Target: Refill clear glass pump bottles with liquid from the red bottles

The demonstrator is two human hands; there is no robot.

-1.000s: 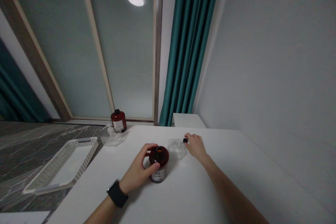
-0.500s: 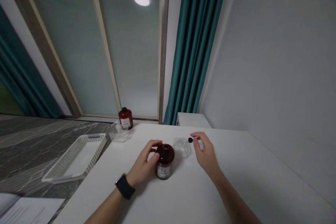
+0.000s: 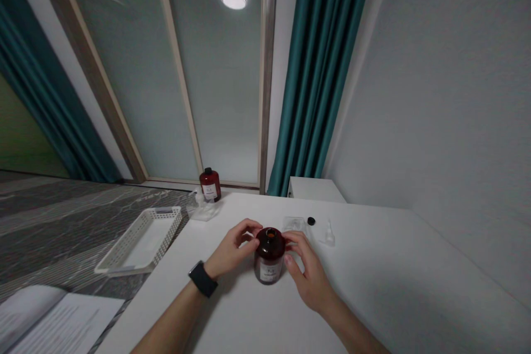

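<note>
An uncapped brown bottle (image 3: 269,254) with a white label stands upright on the white table. My left hand (image 3: 236,246), with a dark watch on its wrist, curls round the left of the bottle's shoulder, thumb in front and fingers behind. On the other side, my right hand (image 3: 305,268) has its fingers apart, fingertips at the bottle's right edge; firm contact cannot be made out. Behind it lie a black cap (image 3: 311,221), a clear plastic bag (image 3: 293,223) and a small clear nozzle-like piece (image 3: 329,234).
A second brown bottle (image 3: 210,185), capped in black, stands at the table's far left corner beside clear packaging (image 3: 203,209). To the left are a white basket (image 3: 124,270) and an open booklet (image 3: 70,321). A white cabinet (image 3: 317,189) stands behind the table.
My right hand has moved left and nearer, from beside the black cap to the bottle's right side. The clear nozzle-like piece is now in sight on the table. My left hand stays at the bottle.
</note>
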